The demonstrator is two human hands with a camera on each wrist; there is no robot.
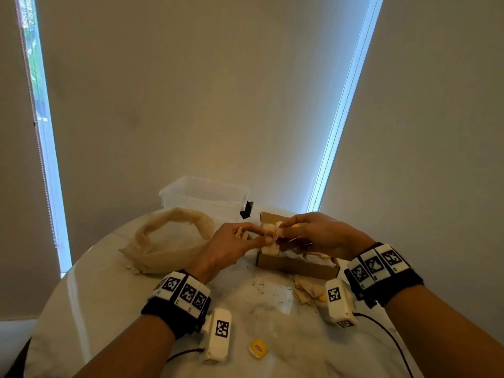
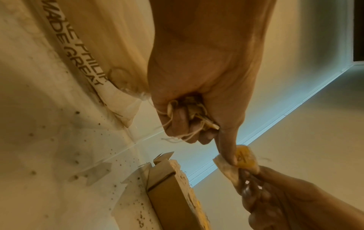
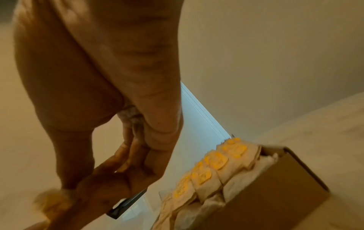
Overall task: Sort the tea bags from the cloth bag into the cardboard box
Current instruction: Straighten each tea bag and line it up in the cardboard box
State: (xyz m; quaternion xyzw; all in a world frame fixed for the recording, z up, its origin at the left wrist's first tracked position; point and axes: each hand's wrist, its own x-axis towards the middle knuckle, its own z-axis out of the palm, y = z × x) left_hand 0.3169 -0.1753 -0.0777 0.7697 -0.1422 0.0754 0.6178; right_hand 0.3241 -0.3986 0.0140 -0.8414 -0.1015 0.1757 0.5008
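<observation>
Both hands meet above the far end of the cardboard box point(image 1: 296, 264), sharing one tea bag point(image 2: 229, 167). The left hand point(image 1: 231, 246) has its lower fingers curled around a crumpled bundle of tea bags point(image 2: 194, 112), soft papery sachets with thin pale strings trailing out of the fist. Its extended forefinger and thumb pinch the corner of the shared sachet, a flat, limp paper pouch with a rounded yellow tag point(image 2: 245, 156) lying against it. The right hand point(image 1: 313, 234) grips the same sachet from the opposite side, fingertips closed on its lower edge.

Directly under the right hand, the box is a shallow rectangular tray of plain brown corrugated board, open at the top. In the right wrist view a neat overlapping row of tea bags point(image 3: 206, 172) fills it, each beige pouch topped with a yellow tag, on crinkled white paper lining.

To the outer side of the left hand, the cloth bag point(image 1: 169, 241) slumps open on the surface point(image 1: 109, 309), a thin, wrinkled beige fabric with a rolled rim. The surface is round, glossy, marbled white, speckled with dark crumbs. Nearer the body than the right wrist lies a loose heap of sachets point(image 1: 306, 291); a single yellow tag point(image 1: 257, 348) sits between the forearms. Beyond the left hand stands a clear plastic tub point(image 1: 204, 196).
</observation>
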